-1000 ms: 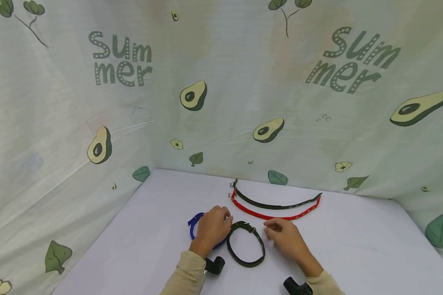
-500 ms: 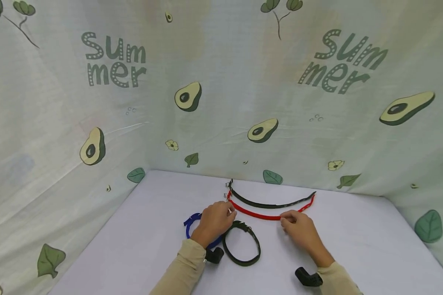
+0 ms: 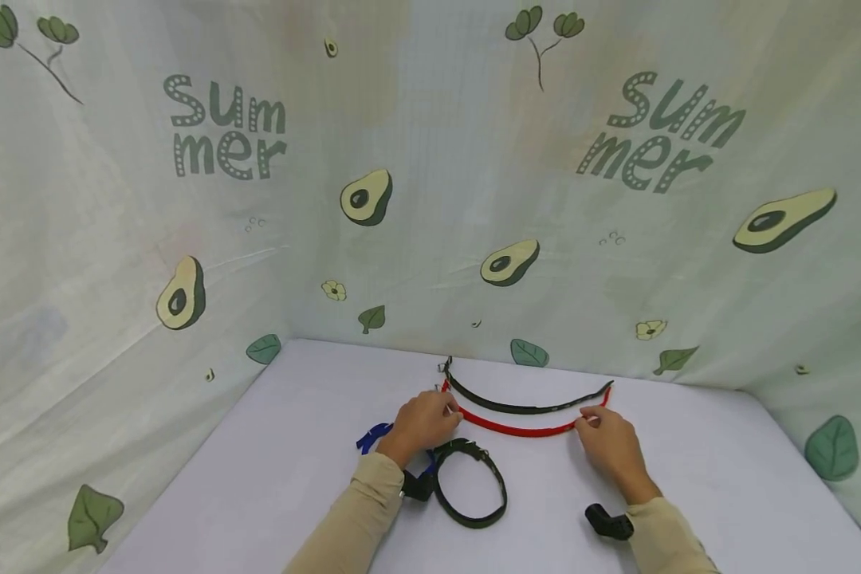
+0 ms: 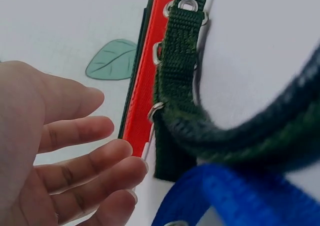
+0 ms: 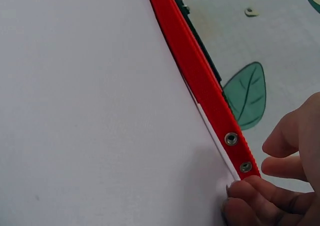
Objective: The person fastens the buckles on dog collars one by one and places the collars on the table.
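Note:
My left hand hovers by the buckle end of a red dog collar, fingers loosely bent and holding nothing in the left wrist view. Under its wrist lies a coiled blue collar, partly hidden. A dark green collar, buckled into a ring, lies close by, its metal rings and blue neighbour large in the left wrist view. My right hand touches the red collar's eyelet end with its fingertips; the thumb stands apart from the strap. The fingers cover part of the strap there.
Behind the red collar a second dark green collar lies stretched in a matching curve. All rest on a white table. A printed curtain with avocados and leaves hangs along the table's back and left edges.
My right hand has moved right and away from me, first to the red collar, then along it toward its eyelet end. The left hand has edged toward the red collar's buckle end.

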A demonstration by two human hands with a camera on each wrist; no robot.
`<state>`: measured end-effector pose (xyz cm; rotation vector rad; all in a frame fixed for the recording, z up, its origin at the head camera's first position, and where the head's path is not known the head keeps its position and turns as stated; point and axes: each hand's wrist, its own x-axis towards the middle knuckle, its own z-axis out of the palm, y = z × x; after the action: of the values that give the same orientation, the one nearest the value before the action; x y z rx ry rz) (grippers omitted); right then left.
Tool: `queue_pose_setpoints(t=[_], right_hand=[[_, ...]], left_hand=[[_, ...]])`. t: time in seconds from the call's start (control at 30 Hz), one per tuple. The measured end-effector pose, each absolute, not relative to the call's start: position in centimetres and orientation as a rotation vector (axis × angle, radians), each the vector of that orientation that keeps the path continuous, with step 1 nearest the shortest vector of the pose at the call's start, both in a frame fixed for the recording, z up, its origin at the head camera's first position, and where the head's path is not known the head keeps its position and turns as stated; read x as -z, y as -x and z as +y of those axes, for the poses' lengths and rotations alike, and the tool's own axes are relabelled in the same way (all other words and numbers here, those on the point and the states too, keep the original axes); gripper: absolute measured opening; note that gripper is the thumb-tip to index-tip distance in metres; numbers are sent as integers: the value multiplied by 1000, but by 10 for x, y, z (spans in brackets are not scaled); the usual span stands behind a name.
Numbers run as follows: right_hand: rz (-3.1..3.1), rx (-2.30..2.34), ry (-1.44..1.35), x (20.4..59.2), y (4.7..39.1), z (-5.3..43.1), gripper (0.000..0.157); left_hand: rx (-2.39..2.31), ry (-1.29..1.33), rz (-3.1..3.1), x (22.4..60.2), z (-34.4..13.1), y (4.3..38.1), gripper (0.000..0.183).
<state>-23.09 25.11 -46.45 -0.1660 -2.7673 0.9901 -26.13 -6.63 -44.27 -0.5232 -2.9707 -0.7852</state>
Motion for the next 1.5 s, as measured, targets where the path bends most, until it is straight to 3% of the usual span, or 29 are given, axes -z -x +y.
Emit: queue_pose_setpoints(t=[0.37, 0.77, 1.5], right_hand=[[-2734, -988, 191, 474, 241, 259, 35], [-2770, -1072, 226, 483, 249, 260, 33], [-2692, -1051, 272, 483, 241, 260, 29]], left_hand=[[692, 403, -3025, 449, -59, 270, 15], [711, 408, -3107, 447, -56, 277, 38], [588, 458, -3140, 446, -46, 287, 12]])
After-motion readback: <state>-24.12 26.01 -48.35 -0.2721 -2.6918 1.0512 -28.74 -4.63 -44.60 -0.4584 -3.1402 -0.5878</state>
